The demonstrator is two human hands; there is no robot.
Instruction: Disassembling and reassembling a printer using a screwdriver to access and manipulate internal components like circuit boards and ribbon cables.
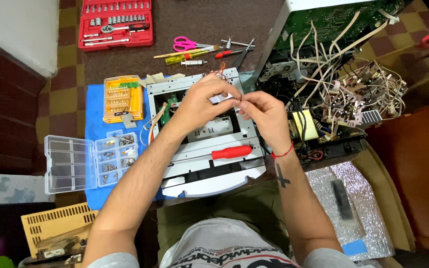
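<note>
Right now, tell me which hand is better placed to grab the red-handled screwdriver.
Probably the right hand. The screwdriver lies on the grey metal chassis with its red handle almost directly under that wrist. The left hand is farther from the handle. Both hands pinch a small part.

A home repair bench: beside the opened stereo chassis (323, 59) lie a red socket set (115, 24), screwdrivers (224, 153) and a screw box (90, 161).

Tiny part pinched between left hand (202, 101) and right hand (264, 116) too small to identify. Hands hide middle of grey metal chassis (209, 149). Red socket set (116, 24), beyond chassis, cut by top edge.
</note>
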